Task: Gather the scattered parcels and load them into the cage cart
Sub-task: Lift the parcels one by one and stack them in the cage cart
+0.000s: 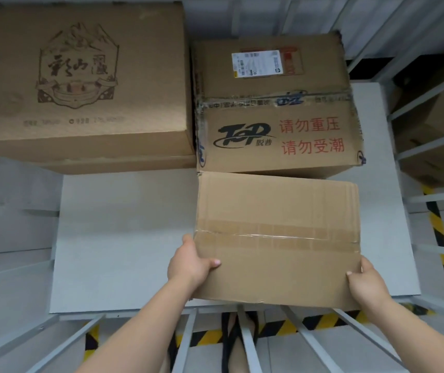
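At 10 o'clock the big box (81,76) sits deep in the cart, printed face up. Below it, from 9 round to 7 o'clock, the cart floor (121,238) lies bare and white; that is the open room on my left.

My left hand (188,262) grips the plain box (277,238) at its near-left edge, with the thumb curled over the top and the fingers out of sight beneath. The plain box is straight ahead at 12, over the right half of the cart. Its long axis runs 9 to 3, and the tape seam runs the same way. Both hands are on its near end, so neither is nearer and the load hangs evenly between them.

Its far edge meets the foot of the Top box (274,103) at 12 o'clock; whether they touch I cannot tell. Its near edge hides the floor's front lip above the front bars (187,340), and I cannot tell if the bottom is down yet.

My right hand (366,284) holds the near-right corner, thumb on top and the rest hidden under.

I judge there is little left to gain toward 12, so the coming move is mostly straight down, keeping the far edge square to the Top box. The right rail (436,196) at 3 o'clock stands near. That side is the tight one, and my fingers under the box will need to slide out toward 6 before it settles.
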